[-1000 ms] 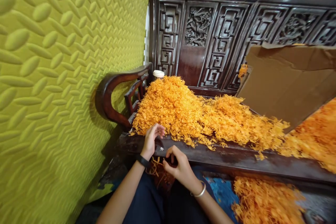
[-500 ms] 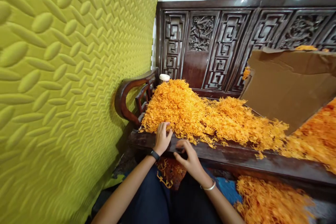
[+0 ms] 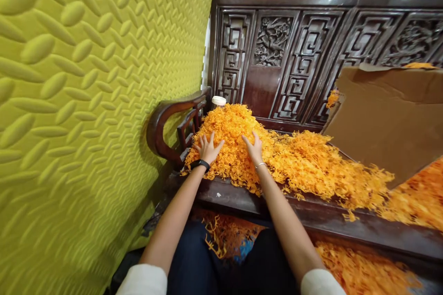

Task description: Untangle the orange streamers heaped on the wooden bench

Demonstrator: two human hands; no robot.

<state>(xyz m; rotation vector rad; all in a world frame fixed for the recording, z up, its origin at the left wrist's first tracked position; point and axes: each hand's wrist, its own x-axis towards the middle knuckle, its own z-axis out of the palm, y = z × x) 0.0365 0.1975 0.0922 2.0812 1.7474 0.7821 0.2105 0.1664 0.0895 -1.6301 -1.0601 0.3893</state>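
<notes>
A heap of small orange, stringy, branching pieces (image 3: 235, 124) lies on the seat of a dark carved wooden bench (image 3: 235, 193). My left hand (image 3: 208, 150), with a black band at the wrist, rests on the heap's left front side, fingers spread. On the right side of the same heap is my right hand (image 3: 254, 147), a bracelet at its wrist, thumb and fingers apart. Nothing is gripped in either hand. Some fingertips of the right hand are hard to make out against the pieces.
A brown cardboard sheet (image 3: 387, 120) leans across the bench at right, with darker orange pieces (image 3: 425, 184) beyond it. A white-lidded jar (image 3: 218, 101) stands behind the heap. At left are a curved armrest (image 3: 155, 133) and a yellow-green textured mat (image 3: 86, 101). More pieces (image 3: 363, 267) lie below the seat.
Both hands have reached forward from the bench's front edge onto the heap. Their fingers, curled before, are now spread. The view has shifted slightly.
</notes>
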